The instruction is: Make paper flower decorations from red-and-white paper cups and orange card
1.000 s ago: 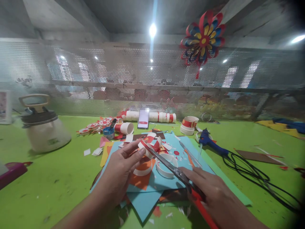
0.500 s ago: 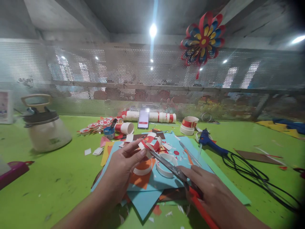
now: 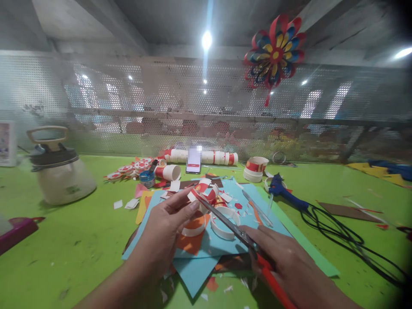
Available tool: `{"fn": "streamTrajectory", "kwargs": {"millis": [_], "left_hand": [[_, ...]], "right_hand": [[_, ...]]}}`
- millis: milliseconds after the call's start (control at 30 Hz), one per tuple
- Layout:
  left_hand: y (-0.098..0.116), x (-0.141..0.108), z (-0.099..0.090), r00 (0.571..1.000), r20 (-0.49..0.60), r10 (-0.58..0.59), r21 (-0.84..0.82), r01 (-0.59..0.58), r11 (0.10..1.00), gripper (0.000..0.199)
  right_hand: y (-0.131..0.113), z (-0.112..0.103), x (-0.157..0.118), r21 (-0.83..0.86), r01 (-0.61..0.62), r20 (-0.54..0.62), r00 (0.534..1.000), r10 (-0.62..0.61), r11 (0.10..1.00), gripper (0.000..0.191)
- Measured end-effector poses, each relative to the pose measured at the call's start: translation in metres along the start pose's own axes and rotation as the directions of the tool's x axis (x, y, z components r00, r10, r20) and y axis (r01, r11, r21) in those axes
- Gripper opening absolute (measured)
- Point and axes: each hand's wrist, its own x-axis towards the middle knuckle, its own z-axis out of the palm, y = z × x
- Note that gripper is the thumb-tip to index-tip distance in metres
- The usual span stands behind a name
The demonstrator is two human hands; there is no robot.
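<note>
Between the thumb and fingers of my left hand (image 3: 169, 219) is a small red and white paper cup piece (image 3: 194, 196). My right hand (image 3: 283, 253) is closed around the red handles of a pair of scissors (image 3: 230, 226). The blade tips reach the paper piece near my left fingertips. Below them, a white paper ring (image 3: 224, 234) lies on blue card (image 3: 251, 246), and another white ring (image 3: 192, 231) lies partly behind my left hand on orange paper (image 3: 189, 245). More red and white cup pieces (image 3: 213, 194) lie just beyond the scissors.
A blue glue gun (image 3: 280, 189) with a coiled black cord lies at right. A craft knife (image 3: 257, 208) rests on the card. Behind stand a phone (image 3: 193, 159) and a cut cup (image 3: 255, 168). At left are a blue paint jar (image 3: 147, 179) and a large jug (image 3: 61, 178).
The scissors' blades have come closer together at the paper piece, and their tips have shifted slightly up and left. My left hand keeps its hold with barely any movement.
</note>
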Motion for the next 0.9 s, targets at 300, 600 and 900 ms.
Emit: {"fn": "streamTrajectory", "kwargs": {"millis": [300, 600, 900], "left_hand": [[0.0002, 0.0001, -0.0004, 1.0, 0.021, -0.004, -0.013, 0.004, 1.0, 0.03], [0.0009, 0.0004, 0.0002, 0.999, 0.014, -0.04, -0.014, 0.04, 0.999, 0.034], [0.0, 0.0007, -0.0007, 0.995, -0.054, -0.083, -0.088, 0.078, 0.993, 0.043]], "right_hand": [[0.0, -0.0007, -0.0002, 0.018, -0.01, 0.0, 1.0, 0.01, 1.0, 0.036], [0.0014, 0.0019, 0.0002, 0.007, 0.0, -0.021, 1.0, 0.0, 1.0, 0.034], [0.0045, 0.0059, -0.0011, 0.03, -0.035, 0.037, 0.999, 0.034, 0.999, 0.032]]}}
